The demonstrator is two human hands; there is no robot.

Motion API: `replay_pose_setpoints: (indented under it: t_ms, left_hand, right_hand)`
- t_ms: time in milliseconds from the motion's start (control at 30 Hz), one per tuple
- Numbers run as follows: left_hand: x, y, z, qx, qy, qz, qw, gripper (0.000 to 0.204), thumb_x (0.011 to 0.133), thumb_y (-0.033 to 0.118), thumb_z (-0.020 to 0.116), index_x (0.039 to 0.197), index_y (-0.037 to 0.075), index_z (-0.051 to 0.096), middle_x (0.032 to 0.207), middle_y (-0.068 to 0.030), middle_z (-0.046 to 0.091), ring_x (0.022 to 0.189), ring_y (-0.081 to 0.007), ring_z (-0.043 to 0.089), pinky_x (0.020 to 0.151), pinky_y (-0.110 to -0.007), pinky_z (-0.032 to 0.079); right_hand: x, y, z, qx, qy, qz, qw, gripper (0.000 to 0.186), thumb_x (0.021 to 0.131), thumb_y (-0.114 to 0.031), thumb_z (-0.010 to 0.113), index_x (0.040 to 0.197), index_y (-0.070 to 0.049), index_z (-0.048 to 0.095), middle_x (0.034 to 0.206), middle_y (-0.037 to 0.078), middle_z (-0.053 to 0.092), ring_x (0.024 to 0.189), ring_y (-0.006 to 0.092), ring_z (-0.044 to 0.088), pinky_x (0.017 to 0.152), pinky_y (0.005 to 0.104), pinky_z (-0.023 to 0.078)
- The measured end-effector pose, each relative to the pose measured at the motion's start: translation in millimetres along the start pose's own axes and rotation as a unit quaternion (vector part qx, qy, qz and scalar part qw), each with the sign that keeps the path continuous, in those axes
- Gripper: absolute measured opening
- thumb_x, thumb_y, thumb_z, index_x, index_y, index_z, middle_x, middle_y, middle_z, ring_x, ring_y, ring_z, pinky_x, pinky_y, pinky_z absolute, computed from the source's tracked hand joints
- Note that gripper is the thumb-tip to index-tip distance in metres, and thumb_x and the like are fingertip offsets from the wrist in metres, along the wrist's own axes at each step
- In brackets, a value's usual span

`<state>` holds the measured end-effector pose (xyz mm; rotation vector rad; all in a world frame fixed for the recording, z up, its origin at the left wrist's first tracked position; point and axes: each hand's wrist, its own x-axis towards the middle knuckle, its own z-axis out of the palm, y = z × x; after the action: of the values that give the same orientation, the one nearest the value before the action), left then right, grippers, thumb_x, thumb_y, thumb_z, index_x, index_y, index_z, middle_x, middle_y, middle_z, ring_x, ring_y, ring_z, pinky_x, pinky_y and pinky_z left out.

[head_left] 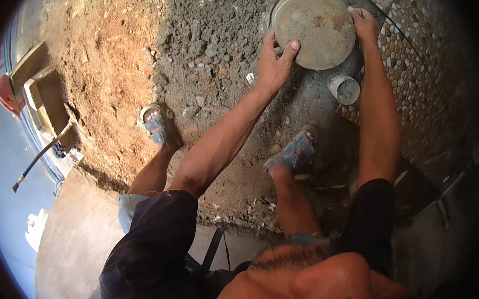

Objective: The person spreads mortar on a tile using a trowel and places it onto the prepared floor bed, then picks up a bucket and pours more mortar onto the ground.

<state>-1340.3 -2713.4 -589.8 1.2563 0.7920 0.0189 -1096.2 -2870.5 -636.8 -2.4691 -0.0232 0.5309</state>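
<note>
A round, grey-brown concrete lid (pixel 315 31) with rusty-brown stains lies between my two hands at the top, over a ring of wet grey mortar. My left hand (pixel 276 65) grips its lower left edge, the thumb on the top face and the fingers along the rim. At the upper right edge, my right hand (pixel 364 24) holds the rim with bent fingers; some fingertips are hidden. Just below the lid, an open-ended, mortar-smeared pipe (pixel 348 91) sticks up beside my right forearm.
Loose grey mortar (pixel 205 36) spreads left of the lid, with sandy brown soil (pixel 108 64) beyond. Pebbled paving (pixel 410 73) borders the right. My sandalled feet stand below. Far left are wooden blocks (pixel 50 101), a red object (pixel 7 96) and a black hose (pixel 39 155).
</note>
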Motion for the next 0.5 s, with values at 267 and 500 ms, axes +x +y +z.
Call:
replay_pose_setpoints:
  t_ms: [267,500]
  left_hand:
    - [1,81,-68,0.026,-0.059,0.023,0.998,0.082,0.089,0.057,0.055,0.141,-0.001,0.033,0.133,-0.0286,0.046,0.121,-0.0336,0.050,0.099,-0.048,0.042]
    - [35,294,-135,0.185,-0.123,0.363,0.905,0.089,0.083,0.070,0.051,0.137,0.000,0.043,0.119,-0.0248,0.060,0.110,-0.0335,0.059,0.095,-0.042,0.045]
  right_hand:
    - [-75,-64,-39,0.149,0.086,0.000,0.985,0.035,0.087,-0.029,0.066,0.101,0.002,0.063,0.091,0.011,0.066,0.084,0.0201,0.061,0.075,0.0311,0.047]
    - [-130,-208,-103,0.476,0.194,-0.165,0.842,0.026,0.091,-0.021,0.064,0.097,0.003,0.056,0.087,0.009,0.064,0.073,0.0160,0.062,0.063,0.0267,0.050]
